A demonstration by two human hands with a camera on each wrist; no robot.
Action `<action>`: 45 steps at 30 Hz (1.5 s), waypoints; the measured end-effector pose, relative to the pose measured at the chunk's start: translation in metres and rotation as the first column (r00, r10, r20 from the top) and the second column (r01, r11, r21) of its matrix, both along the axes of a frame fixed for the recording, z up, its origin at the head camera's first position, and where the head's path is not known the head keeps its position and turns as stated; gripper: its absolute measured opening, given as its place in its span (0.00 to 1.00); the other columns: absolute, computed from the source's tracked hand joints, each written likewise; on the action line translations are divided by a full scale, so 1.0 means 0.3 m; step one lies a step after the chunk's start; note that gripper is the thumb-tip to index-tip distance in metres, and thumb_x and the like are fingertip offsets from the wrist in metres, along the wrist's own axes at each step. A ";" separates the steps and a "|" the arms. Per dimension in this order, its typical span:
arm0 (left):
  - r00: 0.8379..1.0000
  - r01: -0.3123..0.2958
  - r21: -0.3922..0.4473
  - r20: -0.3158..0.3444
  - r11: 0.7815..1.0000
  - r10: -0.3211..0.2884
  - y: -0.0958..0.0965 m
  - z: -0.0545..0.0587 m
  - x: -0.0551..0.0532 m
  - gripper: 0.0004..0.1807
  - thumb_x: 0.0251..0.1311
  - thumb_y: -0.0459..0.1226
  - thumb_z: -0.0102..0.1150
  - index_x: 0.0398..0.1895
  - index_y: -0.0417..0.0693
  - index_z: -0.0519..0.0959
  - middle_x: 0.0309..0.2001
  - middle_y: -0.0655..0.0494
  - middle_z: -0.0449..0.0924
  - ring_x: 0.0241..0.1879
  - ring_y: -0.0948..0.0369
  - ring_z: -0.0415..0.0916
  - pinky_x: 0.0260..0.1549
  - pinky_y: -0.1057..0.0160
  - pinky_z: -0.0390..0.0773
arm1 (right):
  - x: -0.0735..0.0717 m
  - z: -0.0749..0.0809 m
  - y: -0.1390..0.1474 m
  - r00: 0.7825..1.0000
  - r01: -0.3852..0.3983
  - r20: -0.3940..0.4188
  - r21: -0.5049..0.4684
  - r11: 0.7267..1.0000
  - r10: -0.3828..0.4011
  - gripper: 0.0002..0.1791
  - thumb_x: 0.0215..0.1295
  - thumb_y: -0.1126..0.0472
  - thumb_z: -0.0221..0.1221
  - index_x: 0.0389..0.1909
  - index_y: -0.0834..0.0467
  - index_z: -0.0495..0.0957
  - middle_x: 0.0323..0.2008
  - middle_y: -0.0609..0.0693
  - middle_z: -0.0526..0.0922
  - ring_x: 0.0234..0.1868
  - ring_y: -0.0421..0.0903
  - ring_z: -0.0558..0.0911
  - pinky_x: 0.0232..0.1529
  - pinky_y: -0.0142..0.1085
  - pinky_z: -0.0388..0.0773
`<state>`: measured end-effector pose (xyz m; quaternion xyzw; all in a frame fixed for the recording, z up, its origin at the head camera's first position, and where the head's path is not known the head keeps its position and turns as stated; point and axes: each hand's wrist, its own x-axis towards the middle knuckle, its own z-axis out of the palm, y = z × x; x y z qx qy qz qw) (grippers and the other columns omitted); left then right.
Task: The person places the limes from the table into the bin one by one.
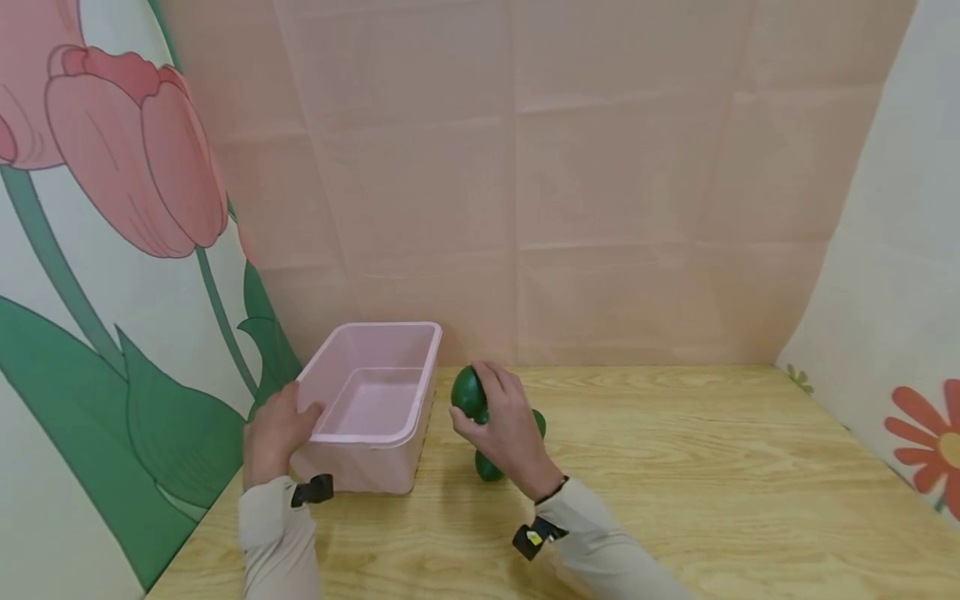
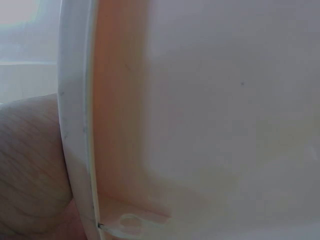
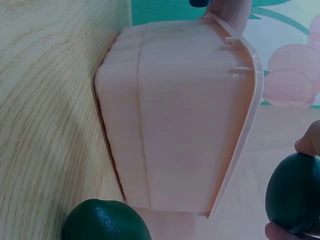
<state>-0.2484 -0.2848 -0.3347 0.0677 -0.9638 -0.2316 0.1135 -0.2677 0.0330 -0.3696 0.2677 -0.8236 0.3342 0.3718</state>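
My right hand (image 1: 506,421) holds a smooth, dark green, egg-shaped fruit (image 1: 468,392) between thumb and fingers, to the right of the pink plastic bin (image 1: 352,467). In the right wrist view, the held fruit (image 3: 291,192) is raised at the right edge, with fingertips at its two ends. More green fruits (image 1: 489,467) lie on the table under and behind that hand, partly hidden by it. One fruit (image 3: 106,221) shows a blunt tip near the bin's base. My left hand (image 1: 277,429) grips the bin's near left rim, thumb over the inner side. The bin's visible floor is bare.
The bin stands on a wood-grain table (image 1: 712,483), close to the pink backdrop (image 1: 600,208). A tulip-printed panel (image 1: 127,333) rises along the left side, right beside the left hand. Another panel (image 1: 885,317) with a red flower borders the table's right edge.
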 end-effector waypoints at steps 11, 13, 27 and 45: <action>1.000 -0.001 0.001 -0.001 1.000 0.001 0.000 -0.004 -0.001 0.31 0.70 0.45 0.50 0.66 0.30 0.63 0.59 0.26 0.71 0.54 0.33 0.72 0.50 0.30 0.67 | 0.000 -0.002 -0.009 1.000 -0.005 0.004 0.004 1.000 0.005 0.34 0.56 0.52 0.69 0.62 0.63 0.73 0.57 0.61 0.77 0.54 0.56 0.77 0.41 0.45 0.84; 1.000 0.000 0.000 -0.003 1.000 0.000 -0.001 -0.004 -0.001 0.31 0.70 0.45 0.50 0.66 0.30 0.64 0.59 0.26 0.71 0.54 0.33 0.72 0.50 0.30 0.67 | 0.000 -0.002 -0.011 1.000 -0.007 0.010 0.006 1.000 0.007 0.35 0.56 0.52 0.69 0.63 0.63 0.73 0.58 0.61 0.77 0.54 0.56 0.77 0.41 0.44 0.84; 1.000 -0.006 0.023 0.002 1.000 0.006 -0.002 -0.009 0.000 0.30 0.70 0.45 0.49 0.67 0.32 0.64 0.60 0.27 0.71 0.55 0.33 0.72 0.51 0.29 0.66 | -0.001 -0.009 -0.028 1.000 -0.008 0.030 0.002 1.000 0.008 0.36 0.56 0.52 0.70 0.64 0.63 0.72 0.58 0.62 0.75 0.53 0.56 0.78 0.41 0.43 0.84; 1.000 -0.011 0.038 0.005 0.999 0.011 0.008 0.001 0.007 0.31 0.70 0.45 0.49 0.66 0.31 0.63 0.60 0.27 0.71 0.55 0.34 0.72 0.52 0.28 0.65 | -0.008 -0.006 -0.042 0.999 -0.028 0.022 -0.033 0.999 0.028 0.40 0.56 0.53 0.70 0.66 0.65 0.67 0.58 0.63 0.76 0.54 0.57 0.78 0.43 0.44 0.83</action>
